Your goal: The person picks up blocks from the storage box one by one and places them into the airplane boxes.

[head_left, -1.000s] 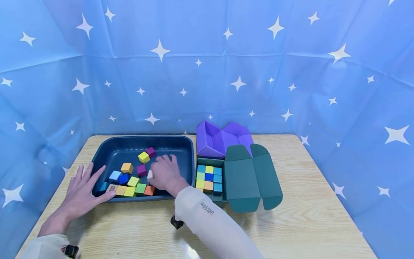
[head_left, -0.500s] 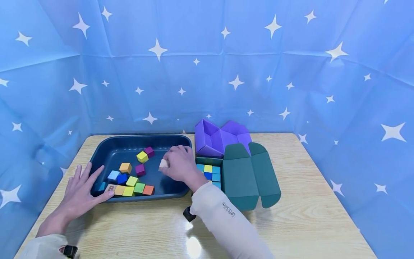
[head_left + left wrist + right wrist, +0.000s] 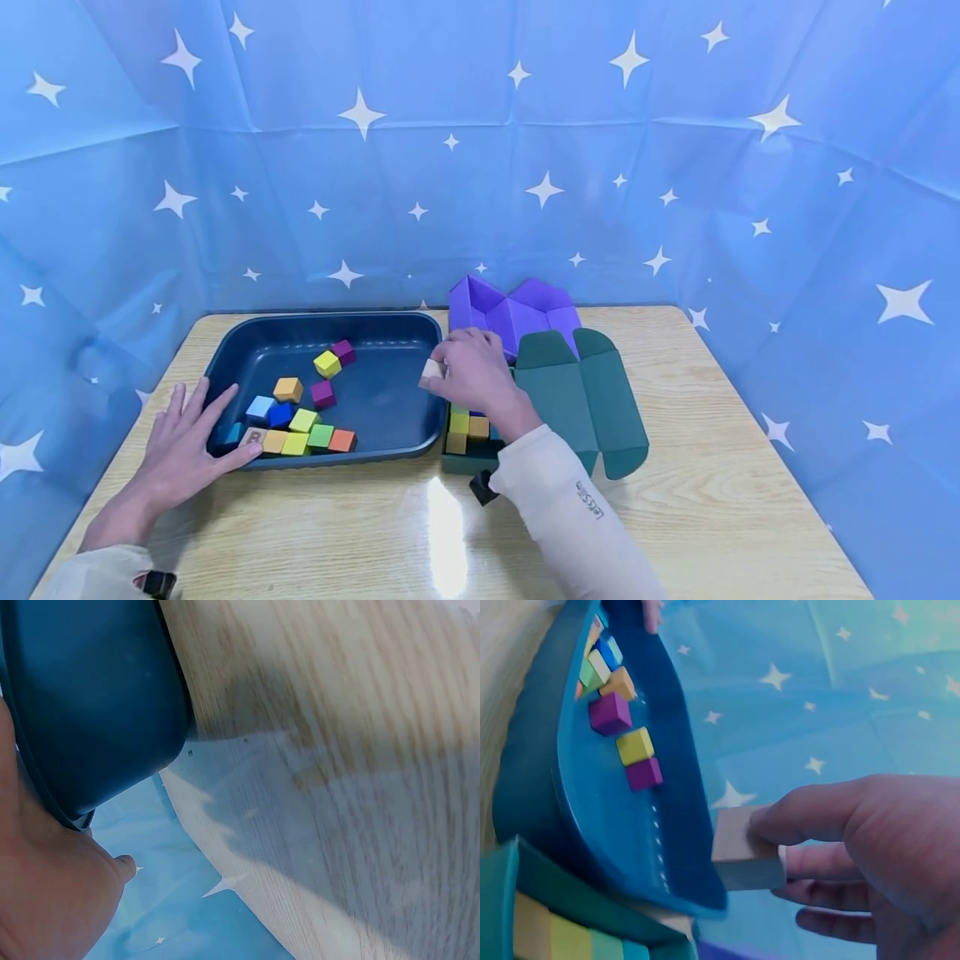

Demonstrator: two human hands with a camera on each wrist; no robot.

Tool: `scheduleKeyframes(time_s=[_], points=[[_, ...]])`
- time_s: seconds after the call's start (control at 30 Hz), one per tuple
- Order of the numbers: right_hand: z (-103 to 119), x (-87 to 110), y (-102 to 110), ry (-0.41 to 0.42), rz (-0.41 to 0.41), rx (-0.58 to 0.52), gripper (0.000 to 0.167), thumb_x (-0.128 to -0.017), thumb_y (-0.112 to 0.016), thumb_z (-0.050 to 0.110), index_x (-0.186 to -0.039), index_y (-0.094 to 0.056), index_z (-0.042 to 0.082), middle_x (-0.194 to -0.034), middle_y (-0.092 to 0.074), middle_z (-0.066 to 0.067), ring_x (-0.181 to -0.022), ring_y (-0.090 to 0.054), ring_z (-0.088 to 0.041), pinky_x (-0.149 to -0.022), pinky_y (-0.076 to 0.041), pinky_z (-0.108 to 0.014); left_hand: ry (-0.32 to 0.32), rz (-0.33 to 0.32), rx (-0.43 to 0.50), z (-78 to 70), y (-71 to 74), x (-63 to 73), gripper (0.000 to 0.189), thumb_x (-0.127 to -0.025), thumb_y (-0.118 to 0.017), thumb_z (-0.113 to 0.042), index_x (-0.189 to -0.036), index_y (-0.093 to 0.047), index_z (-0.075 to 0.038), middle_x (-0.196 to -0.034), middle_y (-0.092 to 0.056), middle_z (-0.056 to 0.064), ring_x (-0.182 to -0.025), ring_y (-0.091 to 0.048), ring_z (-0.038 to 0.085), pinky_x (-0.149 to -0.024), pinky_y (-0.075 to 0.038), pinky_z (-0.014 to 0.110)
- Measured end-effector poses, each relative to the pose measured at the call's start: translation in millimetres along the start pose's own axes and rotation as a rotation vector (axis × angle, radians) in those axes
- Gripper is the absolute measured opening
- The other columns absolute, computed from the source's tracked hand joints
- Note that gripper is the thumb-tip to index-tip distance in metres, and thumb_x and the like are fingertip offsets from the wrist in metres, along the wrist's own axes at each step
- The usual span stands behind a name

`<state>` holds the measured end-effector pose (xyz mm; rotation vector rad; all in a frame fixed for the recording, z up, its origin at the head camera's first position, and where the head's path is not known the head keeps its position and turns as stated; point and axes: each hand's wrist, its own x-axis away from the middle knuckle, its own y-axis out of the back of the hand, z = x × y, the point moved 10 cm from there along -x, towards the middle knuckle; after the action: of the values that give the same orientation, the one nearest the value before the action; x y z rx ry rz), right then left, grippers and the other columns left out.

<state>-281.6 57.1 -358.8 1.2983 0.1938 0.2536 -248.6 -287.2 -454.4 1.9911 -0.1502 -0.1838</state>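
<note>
We take the dark blue tray [image 3: 390, 387] as our landmark; at its right rim our right hand [image 3: 474, 371] has its thumb and fingers clamped on a pale wooden cube [image 3: 431, 372], raised clear of the tray's floor; at its left end our left hand [image 3: 180, 442] lies with straight fingers spread well apart, the thumb at the tray's near left corner; whether that thumb touches the cube lettered B [image 3: 254, 437] just beside it, we cannot tell.

In the near left part of the tray we see a cluster of cubes, among them a light blue cube [image 3: 260, 409], a dark blue cube [image 3: 281, 415], a green cube [image 3: 321, 436] and an orange-red cube [image 3: 343, 441]; nearer the tray's middle sit two magenta cubes [image 3: 323, 394], one of them at the side of a yellow cube [image 3: 327, 364].

Just right of the tray stands a green box [image 3: 465, 463], its lid [image 3: 551, 400] folded out away from the tray; our right hand hides some of the cubes inside it; right of the tray's far corner we see a purple box [image 3: 540, 310].
</note>
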Motion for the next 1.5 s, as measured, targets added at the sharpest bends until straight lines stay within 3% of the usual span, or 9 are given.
scheduleKeyframes(time_s=[0.07,0.23,0.3,0.6,0.83,1.13,1.27,1.5], points=[[-7,4.7,2,-0.006,0.006,0.001,0.024,-0.086,-0.070,0.046,-0.086,-0.069,0.022,-0.103,-0.063,0.004,-0.114,-0.050,-0.023,-0.108,-0.032,-0.052,-0.001,-0.002,0.000,-0.5,0.8,0.2,0.099,-0.084,-0.065,-0.058,-0.157,-0.015,-0.014,-0.162,0.009,0.025,-0.145,0.026,0.046,-0.109,0.017,0.073],[-22,14.4,1,-0.043,0.043,0.019,0.028,-0.087,-0.070,0.045,-0.072,-0.062,0.022,-0.112,-0.065,0.003,-0.115,-0.050,-0.023,-0.109,-0.031,-0.053,-0.009,-0.004,0.004,-1.6,1.7,0.5,0.099,-0.084,-0.065,-0.057,-0.157,-0.016,-0.013,-0.162,0.009,0.026,-0.145,0.027,0.046,-0.109,0.018,0.072],[-26,18.2,0,-0.061,0.061,0.020,0.026,-0.087,-0.070,0.044,-0.074,-0.063,0.022,-0.120,-0.065,0.001,-0.116,-0.049,-0.025,-0.110,-0.031,-0.054,-0.010,-0.003,0.004,-1.7,1.7,0.5,0.098,-0.084,-0.065,-0.057,-0.157,-0.016,-0.013,-0.162,0.009,0.026,-0.145,0.027,0.046,-0.109,0.018,0.072],[-40,35.0,-11,-0.086,0.130,0.025,0.016,-0.085,-0.073,0.038,-0.083,-0.070,0.023,-0.116,-0.066,0.000,-0.120,-0.048,-0.027,-0.110,-0.031,-0.056,-0.012,-0.002,0.007,-2.1,1.9,1.1,0.098,-0.084,-0.065,-0.057,-0.157,-0.015,-0.014,-0.162,0.009,0.025,-0.145,0.027,0.045,-0.108,0.018,0.073],[-48,45.5,-22,-0.083,0.196,0.030,0.018,-0.083,-0.075,0.037,-0.094,-0.075,0.023,-0.116,-0.065,0.000,-0.125,-0.046,-0.029,-0.112,-0.029,-0.057,-0.013,0.000,0.018,-0.6,1.5,0.5,0.097,-0.085,-0.065,-0.056,-0.157,-0.016,-0.014,-0.162,0.009,0.026,-0.145,0.027,0.045,-0.108,0.020,0.072],[-50,48.9,-46,-0.047,0.300,0.057,0.019,-0.080,-0.077,0.040,-0.094,-0.073,0.028,-0.115,-0.064,0.003,-0.124,-0.046,-0.028,-0.110,-0.030,-0.055,-0.017,-0.003,0.012,0.3,0.9,0.2,0.098,-0.084,-0.066,-0.056,-0.157,-0.017,-0.013,-0.162,0.008,0.026,-0.145,0.027,0.046,-0.108,0.020,0.072],[-49,49.4,-52,-0.032,0.311,0.075,0.020,-0.079,-0.078,0.040,-0.095,-0.073,0.028,-0.116,-0.064,0.003,-0.122,-0.047,-0.026,-0.109,-0.031,-0.055,-0.017,-0.001,0.011,0.3,0.4,0.1,0.098,-0.084,-0.066,-0.056,-0.157,-0.017,-0.013,-0.162,0.008,0.026,-0.145,0.026,0.046,-0.108,0.020,0.072],[-45,50.5,-57,-0.012,0.316,0.076,0.016,-0.078,-0.080,0.036,-0.090,-0.072,0.027,-0.105,-0.063,0.006,-0.116,-0.048,-0.025,-0.108,-0.032,-0.054,-0.017,0.000,0.008,-0.3,1.1,0.0,0.097,-0.084,-0.065,-0.057,-0.157,-0.016,-0.014,-0.162,0.008,0.026,-0.145,0.026,0.047,-0.108,0.018,0.073]])
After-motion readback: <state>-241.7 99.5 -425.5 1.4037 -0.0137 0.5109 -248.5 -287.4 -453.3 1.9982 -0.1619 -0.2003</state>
